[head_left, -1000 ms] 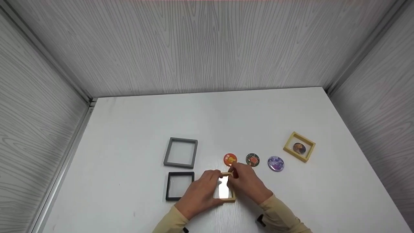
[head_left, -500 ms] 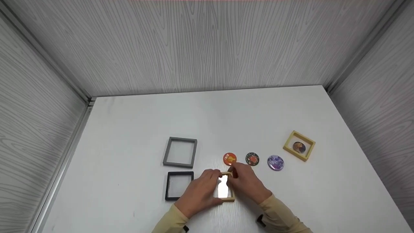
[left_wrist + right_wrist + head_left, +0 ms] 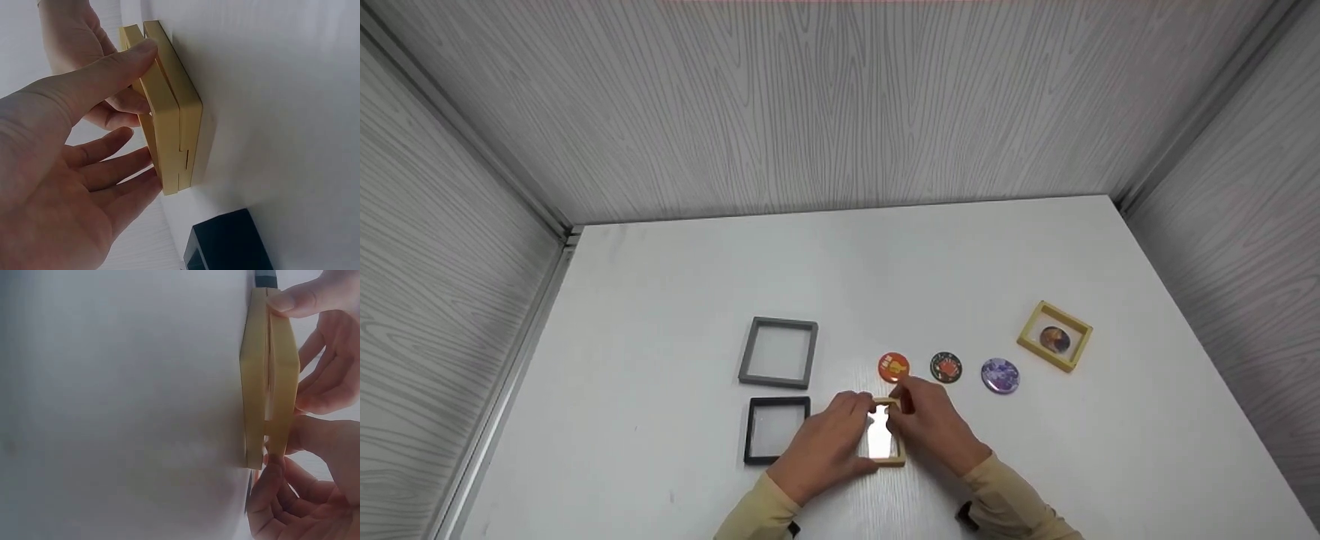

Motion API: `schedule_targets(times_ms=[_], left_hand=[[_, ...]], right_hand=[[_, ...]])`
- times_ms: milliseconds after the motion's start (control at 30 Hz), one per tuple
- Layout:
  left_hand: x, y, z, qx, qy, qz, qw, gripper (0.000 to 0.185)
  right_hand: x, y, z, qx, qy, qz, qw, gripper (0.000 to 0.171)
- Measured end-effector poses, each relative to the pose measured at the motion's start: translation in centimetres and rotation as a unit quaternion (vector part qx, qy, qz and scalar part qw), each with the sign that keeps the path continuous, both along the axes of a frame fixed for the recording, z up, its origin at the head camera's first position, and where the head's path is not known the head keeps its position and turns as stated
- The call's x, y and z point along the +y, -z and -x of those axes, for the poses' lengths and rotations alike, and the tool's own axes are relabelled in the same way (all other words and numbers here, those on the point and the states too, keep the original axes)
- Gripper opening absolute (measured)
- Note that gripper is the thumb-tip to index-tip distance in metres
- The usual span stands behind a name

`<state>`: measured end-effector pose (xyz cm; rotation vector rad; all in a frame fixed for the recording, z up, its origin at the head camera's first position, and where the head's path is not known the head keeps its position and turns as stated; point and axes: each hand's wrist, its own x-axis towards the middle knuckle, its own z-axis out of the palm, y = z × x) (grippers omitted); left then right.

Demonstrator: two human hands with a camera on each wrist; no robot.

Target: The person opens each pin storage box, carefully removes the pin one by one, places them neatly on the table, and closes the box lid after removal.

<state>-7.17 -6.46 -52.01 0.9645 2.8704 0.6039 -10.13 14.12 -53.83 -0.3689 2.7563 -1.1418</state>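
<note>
A yellow square display frame (image 3: 891,463) with a clear, glaring film lies between both hands in the head view. My left hand (image 3: 825,450) grips it, thumb on the near edge and fingers at the far edge. With thumb and index finger, my right hand (image 3: 936,424) pinches its far right corner. Seen from the left wrist, the frame (image 3: 169,115) has two stacked halves. A narrow gap parts the halves of the frame (image 3: 286,365) in the right wrist view, widening toward the right fingers (image 3: 269,486). My left thumb (image 3: 284,302) presses the other end.
A grey frame (image 3: 746,360) and a black frame (image 3: 749,431) lie to the left. Beyond the hands sit an orange badge (image 3: 893,367), a dark badge (image 3: 946,367) and a purple badge (image 3: 1000,376). Another yellow frame (image 3: 1045,358), holding a round badge (image 3: 1054,340), lies at right.
</note>
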Motion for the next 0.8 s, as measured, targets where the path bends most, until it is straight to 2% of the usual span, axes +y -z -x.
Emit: schedule_targets(times_ms=[600,800], left_hand=[[0.33,-0.35,0.04,0.018,0.009,0.028,0.9994,0.071],[0.5,-0.32,0.04,0.04,0.016,0.044,0.9981,0.07]], right_hand=[[0.29,-0.14,0.25,-0.032,-0.007,0.012,0.999,0.009],[0.3,-0.07,0.33,-0.036,-0.009,0.013,0.999,0.009]])
